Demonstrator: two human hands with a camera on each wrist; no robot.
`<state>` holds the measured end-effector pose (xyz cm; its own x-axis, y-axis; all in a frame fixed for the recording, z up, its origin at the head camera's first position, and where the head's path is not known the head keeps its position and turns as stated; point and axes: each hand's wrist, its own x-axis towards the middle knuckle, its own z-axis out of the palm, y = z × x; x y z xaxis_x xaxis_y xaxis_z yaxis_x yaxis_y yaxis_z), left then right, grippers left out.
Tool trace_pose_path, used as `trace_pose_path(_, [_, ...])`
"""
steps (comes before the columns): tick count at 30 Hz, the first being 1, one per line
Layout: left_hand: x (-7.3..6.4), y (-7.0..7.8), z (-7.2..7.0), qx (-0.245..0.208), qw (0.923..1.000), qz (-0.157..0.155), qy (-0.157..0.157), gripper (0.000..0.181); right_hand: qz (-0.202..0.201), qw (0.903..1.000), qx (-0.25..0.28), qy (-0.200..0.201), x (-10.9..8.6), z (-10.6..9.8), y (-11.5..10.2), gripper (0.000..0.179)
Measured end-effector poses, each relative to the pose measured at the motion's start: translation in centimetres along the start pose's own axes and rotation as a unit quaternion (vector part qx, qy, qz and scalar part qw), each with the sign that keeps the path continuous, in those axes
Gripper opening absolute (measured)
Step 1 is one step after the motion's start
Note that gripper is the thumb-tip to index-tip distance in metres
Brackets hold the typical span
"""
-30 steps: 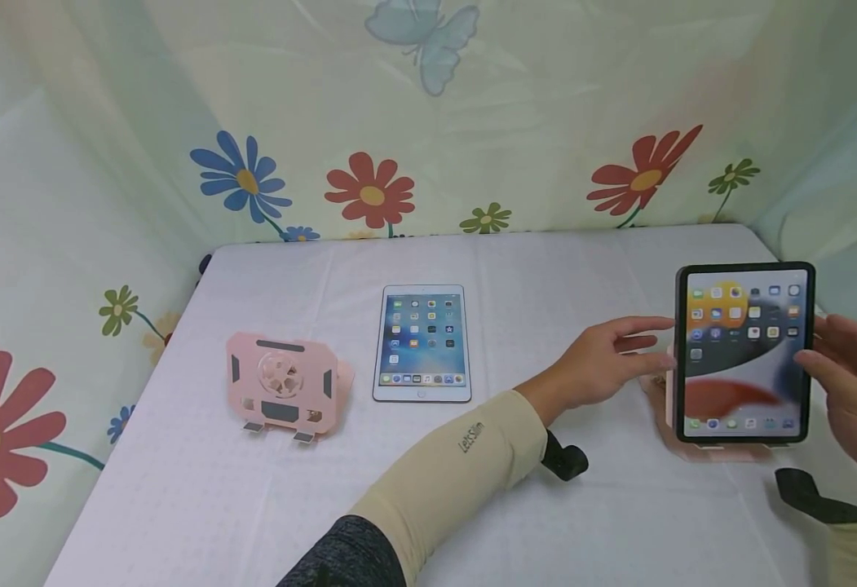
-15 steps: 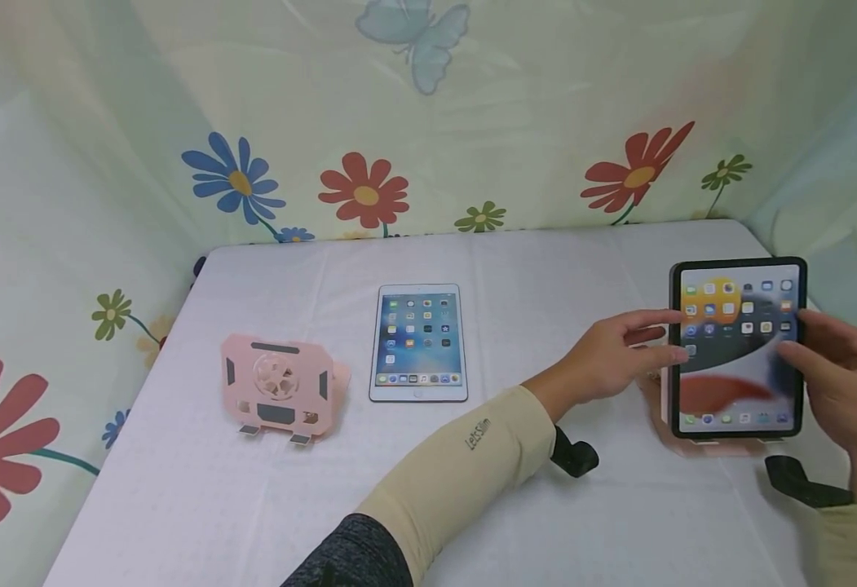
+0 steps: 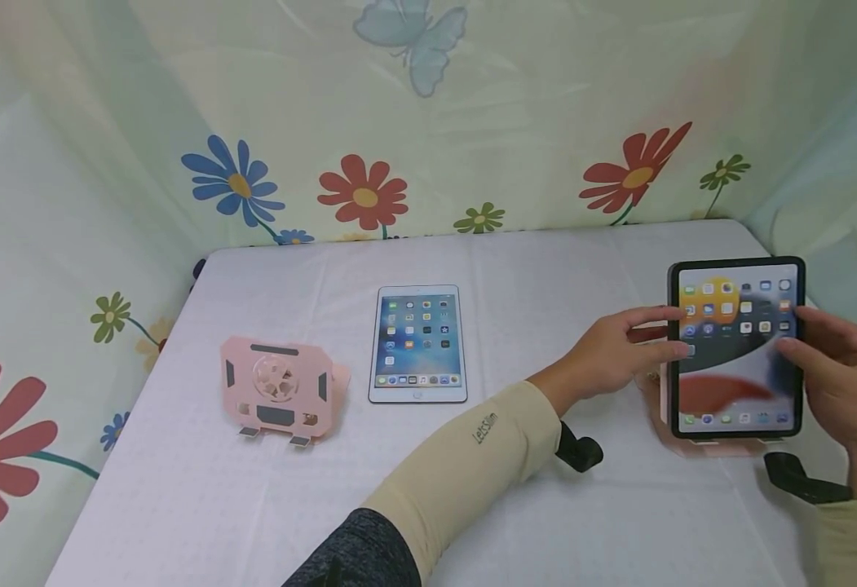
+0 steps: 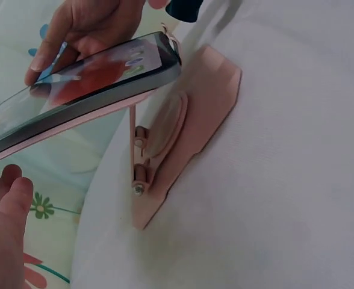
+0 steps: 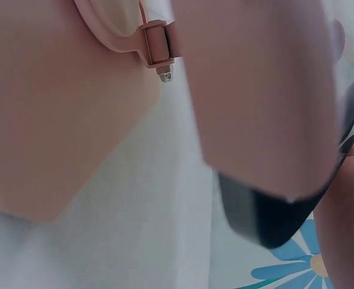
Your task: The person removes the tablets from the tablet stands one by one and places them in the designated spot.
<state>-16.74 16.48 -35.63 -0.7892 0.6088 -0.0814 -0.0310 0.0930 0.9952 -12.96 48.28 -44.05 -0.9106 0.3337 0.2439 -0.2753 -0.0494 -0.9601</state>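
Note:
A black-edged tablet (image 3: 736, 375) with its screen lit stands upright and tilted back on a pink folding stand (image 3: 722, 447) at the right. My right hand (image 3: 842, 375) holds its right edge, thumb over the screen side. On the opposite edge, my left hand (image 3: 615, 350) reaches out with extended fingers; its tips overlap the frame in the head view. The left wrist view shows a gap between that hand's fingertips (image 4: 21, 186) and the tablet's edge (image 4: 86, 108). The stand's base and hinge (image 4: 139, 174) show beneath. In the right wrist view, the stand's back plate (image 5: 261, 96) hides most of the tablet.
A smaller white tablet (image 3: 418, 342) lies face up, screen lit, mid-table. To its left stands a second pink folding stand (image 3: 277, 387) with grey pads and two metal-tipped feet. A white cloth covers the table (image 3: 545, 522); a flowered curtain (image 3: 516, 122) hangs behind.
My left hand has come slightly right, bringing its fingertips over the tablet's left edge in the head view. My right hand's thumb has shifted inward over the screen. The head view has drifted slightly.

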Motion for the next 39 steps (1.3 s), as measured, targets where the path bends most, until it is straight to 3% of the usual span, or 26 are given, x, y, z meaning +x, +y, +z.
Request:
trace_pose_path(5, [0.2,0.5,0.2,-0.001,1.0,-0.009,0.001,0.041,0.002,0.9998,0.018,0.007,0.5,-0.9,1.0,0.052])
trace_pose_path(21, [0.5,0.9,0.2,0.004,0.9996,-0.028,-0.009,0.048,-0.018,0.998,0.059,-0.01,1.2,-0.7,0.6,0.05])
trace_pose_path(24, [0.4,0.9,0.2,0.0,0.9995,-0.03,-0.007,0.048,-0.023,0.9982,0.055,-0.006,0.7,0.3,-0.4,0.048])
trace_pose_path(32, [0.2,0.9,0.2,0.004,0.9997,-0.025,0.001,0.046,-0.042,0.9953,0.087,0.0,-1.7,5.3,-5.5,0.038])
trace_pose_path(39, [0.2,0.8,-0.1,-0.002,0.9999,-0.012,0.0,0.045,-0.061,0.998,0.013,0.01,-2.1,5.9,-6.8,0.035])
